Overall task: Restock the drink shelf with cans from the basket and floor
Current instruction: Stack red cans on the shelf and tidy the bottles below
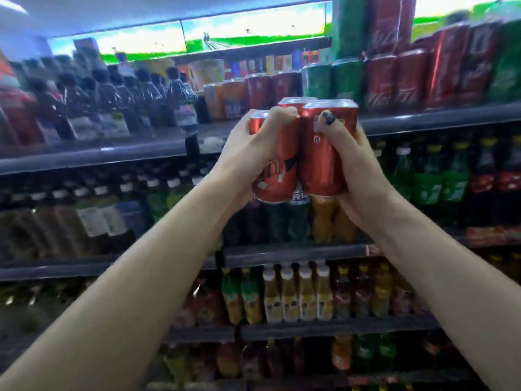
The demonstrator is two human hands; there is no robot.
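Both hands clamp a cluster of red cans [303, 153] between them: my left hand [251, 153] curls over its left side, my right hand [352, 170] grips its right side, raised before the shelf [423, 119].

White script on the red cans [400, 77] up right of the hands looks like Coca-Cola lettering; every other label is too blurred to read.
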